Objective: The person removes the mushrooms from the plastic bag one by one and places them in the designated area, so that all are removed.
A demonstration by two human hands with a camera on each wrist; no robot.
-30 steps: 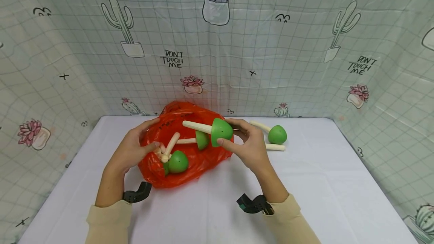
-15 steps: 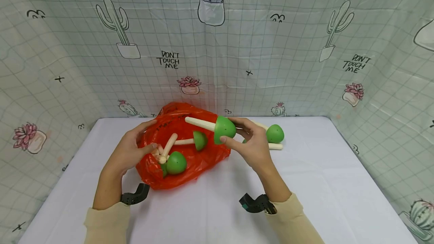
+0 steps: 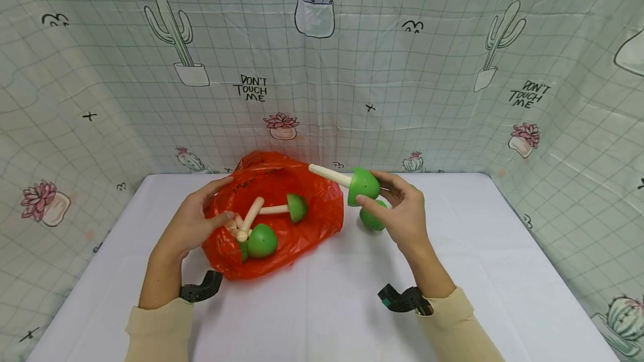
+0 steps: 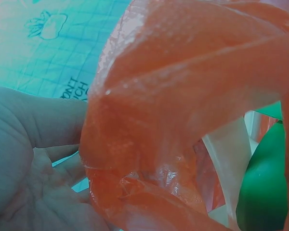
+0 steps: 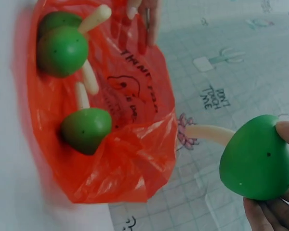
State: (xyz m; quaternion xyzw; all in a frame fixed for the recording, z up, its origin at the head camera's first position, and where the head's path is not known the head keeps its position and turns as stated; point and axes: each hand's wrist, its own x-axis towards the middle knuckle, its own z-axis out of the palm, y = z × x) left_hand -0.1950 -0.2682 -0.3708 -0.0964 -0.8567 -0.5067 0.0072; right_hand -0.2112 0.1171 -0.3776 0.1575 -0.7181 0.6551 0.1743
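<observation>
My right hand [image 3: 405, 214] pinches the green cap of a toy mushroom [image 3: 364, 185] between thumb and fingers, its cream stem pointing left. It is to the right of a red plastic bag [image 3: 319, 219] that lies on its side with its mouth towards me. The bag's left rim is gripped by my left hand [image 3: 193, 225], thumb on the near side and fingers behind the plastic. Inside the bag lie more green-capped mushrooms, one cap [image 3: 297, 208] at the middle and another cap [image 3: 263, 241] near the front. In the right wrist view the held mushroom [image 5: 260, 161] appears close up.
On the white-covered table [image 3: 312, 317], another green mushroom cap [image 3: 371, 218] shows beneath my right hand. Behind that hand, most of a further green cap [image 3: 416, 187] is hidden. A patterned cloth [image 3: 372, 60] hangs along the back and sides.
My right hand has carried the mushroom rightward, from over the bag's mouth to beyond its right edge. My left hand stays at the bag's rim.
</observation>
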